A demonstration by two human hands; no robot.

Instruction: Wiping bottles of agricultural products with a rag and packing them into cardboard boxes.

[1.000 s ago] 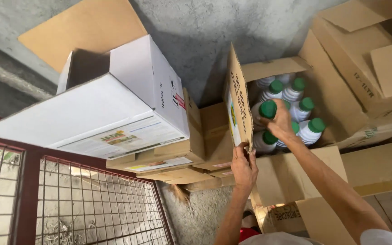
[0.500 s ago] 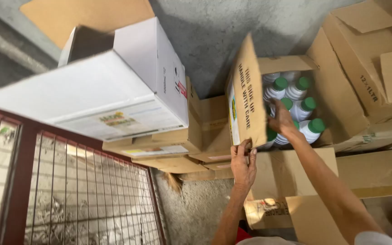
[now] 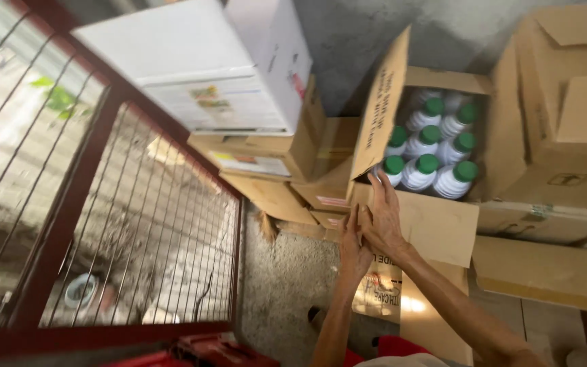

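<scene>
Both hands sat at the near edge of the open carton (image 3: 436,224). Left hand (image 3: 353,241) lay flat against the carton's near front flap, fingers straight, gripping nothing. Right hand (image 3: 383,216) was open too, fingers spread up over the rim, tips touching the nearest white bottle with a green cap (image 3: 393,168); no closed grasp visible. The carton stood among other brown boxes (image 3: 552,129), left flap (image 3: 379,109) raised, bottles packed upright in rows. White box (image 3: 205,68) was stacked to its left, a red mesh gate (image 3: 103,224) beyond that.

My read on doing this well: keep the left palm bracing the front flap so the carton doesn't tip, take one bottle by the neck, lift straight up clear of its neighbours.

Versus a second earlier: right hand had pulled back from the middle bottles to the near rim, hands now touching each other, view swung left toward the gate.
</scene>
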